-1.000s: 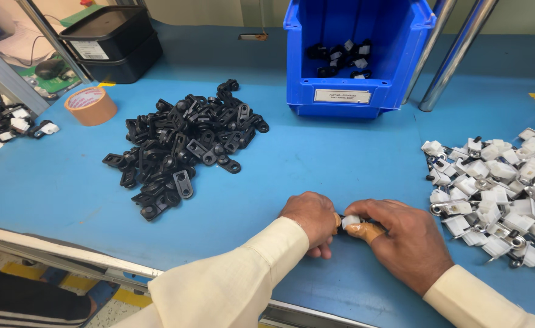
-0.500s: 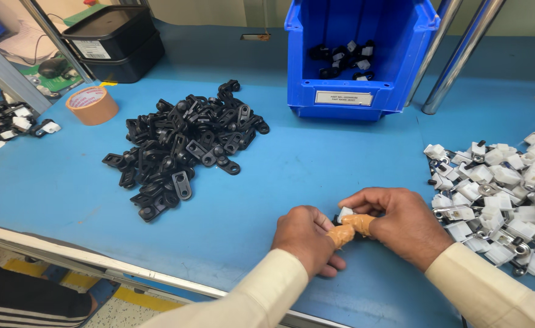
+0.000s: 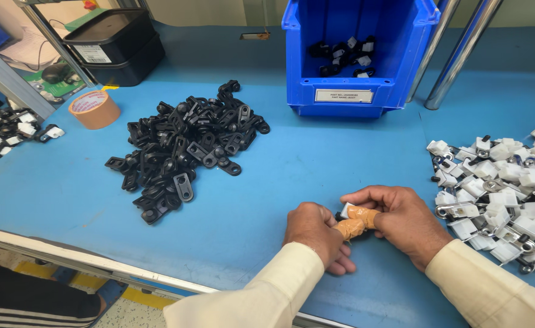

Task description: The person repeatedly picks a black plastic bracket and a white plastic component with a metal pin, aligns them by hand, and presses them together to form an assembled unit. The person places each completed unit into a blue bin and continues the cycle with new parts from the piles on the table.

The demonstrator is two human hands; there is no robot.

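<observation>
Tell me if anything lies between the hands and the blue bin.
Nothing visible does. The left hand and right hand pinch a small part together, and bare table runs from them to the blue bin.

Both hands meet near the counter's [image 3: 316, 164] front edge: left hand [image 3: 315, 232] and right hand [image 3: 401, 220] pinch one small black-and-white part [image 3: 344, 212] between taped fingertips [image 3: 351, 227]. Black parts pile [image 3: 185, 149] mid-counter, white parts pile [image 3: 504, 188] at right edge (blue bin [image 3: 355, 61] at back).
</observation>
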